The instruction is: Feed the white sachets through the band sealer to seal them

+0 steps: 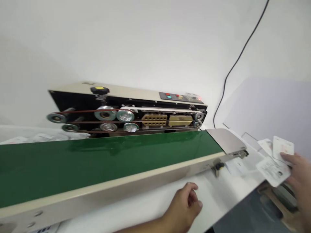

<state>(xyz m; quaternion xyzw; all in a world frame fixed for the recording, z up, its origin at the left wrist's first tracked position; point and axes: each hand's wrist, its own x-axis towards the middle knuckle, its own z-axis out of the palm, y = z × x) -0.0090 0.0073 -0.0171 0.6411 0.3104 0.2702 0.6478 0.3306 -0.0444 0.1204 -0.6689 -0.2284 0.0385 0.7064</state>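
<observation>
My right hand (297, 170), at the right edge, grips several flat white printed packets (273, 171) with rounded corners, fanned apart. They are over the end of the white table (211, 191). Low in the middle, my left hand (183, 207) is above the table in front of the conveyor, holding nothing. Its fingers are loosely curled, with the thumb apart from the index finger. The green conveyor belt (109, 165) runs across the view from the left to a metal end plate (227, 140). Behind it stands a band sealing machine (136, 94) with pulleys and brass blocks.
More white packets (48, 137) lie behind the belt at the left. A black knob (219, 166) sticks out from the conveyor's near side. Down the white wall hangs a black cable (239, 58). Beyond the table's right edge is a brownish object (273, 200), partly hidden and blurred.
</observation>
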